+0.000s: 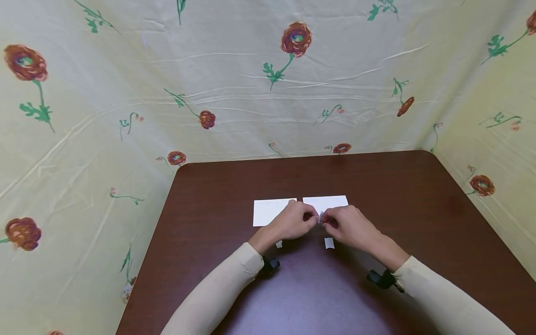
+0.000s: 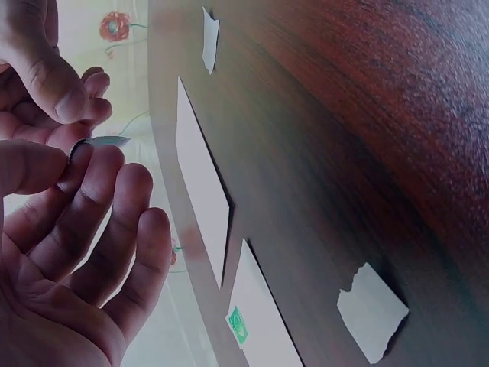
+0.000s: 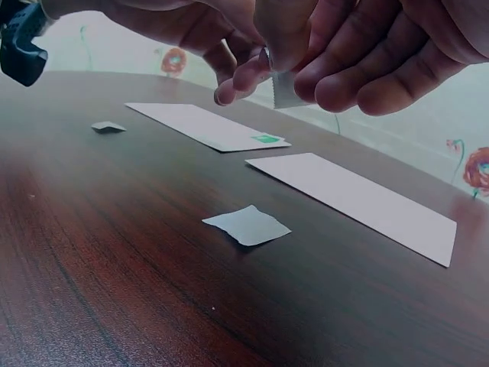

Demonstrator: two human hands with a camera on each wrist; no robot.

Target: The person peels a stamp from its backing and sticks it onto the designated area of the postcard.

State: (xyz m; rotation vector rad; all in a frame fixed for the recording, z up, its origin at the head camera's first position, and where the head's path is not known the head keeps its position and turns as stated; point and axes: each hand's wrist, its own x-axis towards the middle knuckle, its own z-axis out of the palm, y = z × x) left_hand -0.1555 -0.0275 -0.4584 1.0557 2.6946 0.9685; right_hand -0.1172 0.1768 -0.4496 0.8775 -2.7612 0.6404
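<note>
Both hands meet over the table, fingertips close together around a small pale stamp (image 3: 286, 92) with a toothed edge. My left hand (image 1: 291, 221) pinches it between thumb and bent index finger, its other fingers loosely spread. From the other side, my right hand (image 1: 353, 228) pinches it with thumb and fingertips. Behind the hands lie two white envelopes side by side. The left envelope (image 1: 270, 213) bears a green stamp (image 2: 238, 327) at a corner, covered by the left hand in the head view. The right envelope (image 1: 324, 202) shows a plain white face.
Two torn bits of white paper lie nearer me on the dark brown table (image 1: 217, 186): the right scrap (image 1: 329, 243) and the left scrap (image 1: 278, 244), partly under the left wrist. A flowered curtain (image 1: 234, 70) hangs around the table's back and sides.
</note>
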